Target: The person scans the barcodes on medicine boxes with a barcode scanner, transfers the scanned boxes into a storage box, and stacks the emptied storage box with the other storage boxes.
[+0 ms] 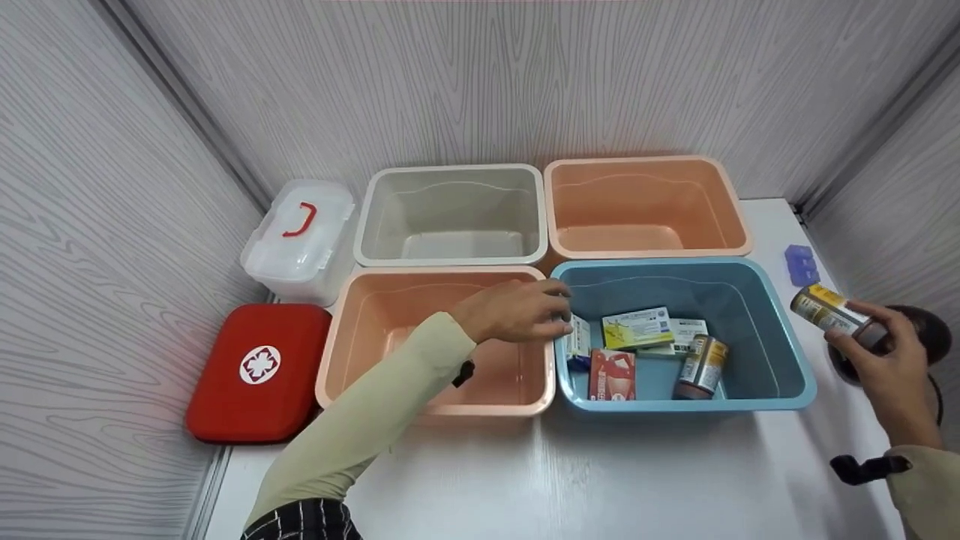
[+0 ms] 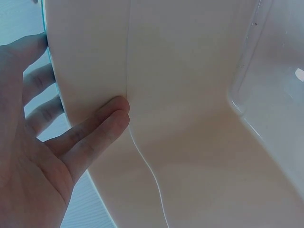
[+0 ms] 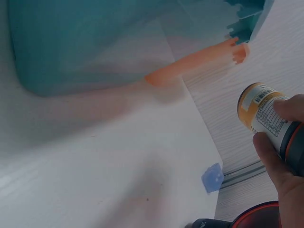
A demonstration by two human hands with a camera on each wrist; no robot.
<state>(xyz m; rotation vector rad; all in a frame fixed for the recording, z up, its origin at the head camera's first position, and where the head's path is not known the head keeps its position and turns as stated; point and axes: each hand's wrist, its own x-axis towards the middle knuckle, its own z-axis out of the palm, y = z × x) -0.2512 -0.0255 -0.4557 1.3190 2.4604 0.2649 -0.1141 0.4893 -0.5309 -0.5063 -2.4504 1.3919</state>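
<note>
My right hand (image 1: 896, 367) grips a brown medicine bottle (image 1: 825, 306) with a yellow and white label, tilted sideways, to the right of the blue bin (image 1: 787, 360). A barcode on this bottle (image 3: 266, 111) shows in the right wrist view. My left hand (image 1: 521, 309) lies over the adjoining rims of the front orange bin (image 1: 442, 410) and the blue bin. Its fingers are loosely bent and appear to hold nothing. Inside the blue bin are a similar bottle (image 1: 703, 367), a red box (image 1: 613, 375), a yellow and white box (image 1: 636, 328) and other boxes, partly hidden.
Behind stand a grey bin (image 1: 450, 262) and another orange bin (image 1: 645, 169). On the left are a clear lidded box (image 1: 289, 255) and a red first-aid case (image 1: 247, 405). A purple pill organizer (image 1: 802, 266) and a round black object (image 1: 934, 330) are at the right.
</note>
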